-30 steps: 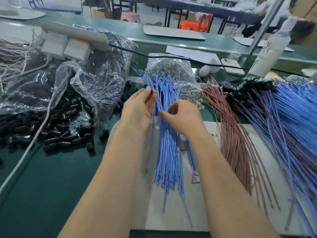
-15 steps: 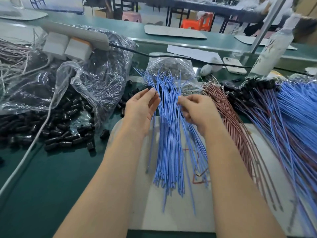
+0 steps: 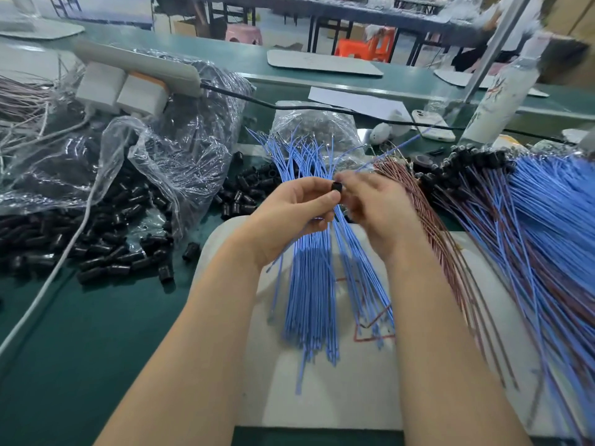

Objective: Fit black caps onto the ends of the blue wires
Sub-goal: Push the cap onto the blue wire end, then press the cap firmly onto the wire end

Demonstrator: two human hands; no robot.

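1. Nearest the person, a white foam mat (image 3: 322, 397) lies on the green bench (image 3: 64, 349), and both bare forearms reach over it.
2. A loose bundle of thin blue wires (image 3: 309, 284) lies on the mat. Its long axis runs away from the person and its far ends fan outward.
3. Above the bundle, the left hand (image 3: 289, 217) has its fingers curled. It pinches a small black cylindrical cap (image 3: 337, 187) between thumb and forefinger. The cap sits right at the fingertips, its short axis roughly upright in the view; which end is open cannot be told.
4. The right hand (image 3: 380, 207), blurred, is just beside the cap with its fingers curled round a single blue wire (image 3: 396, 149). The wire slants up and away to the right. Whether its near end is inside the cap cannot be told.
5. To the left, a heap of loose black caps (image 3: 106, 252) spills from a crumpled clear plastic bag (image 3: 180, 162).
6. To the right lie red-brown wires (image 3: 450, 239), with capped blue wires (image 3: 547, 220) beside them.
7. Farther back stand a white power strip (image 3: 138, 64) and a white bottle (image 3: 502, 91).
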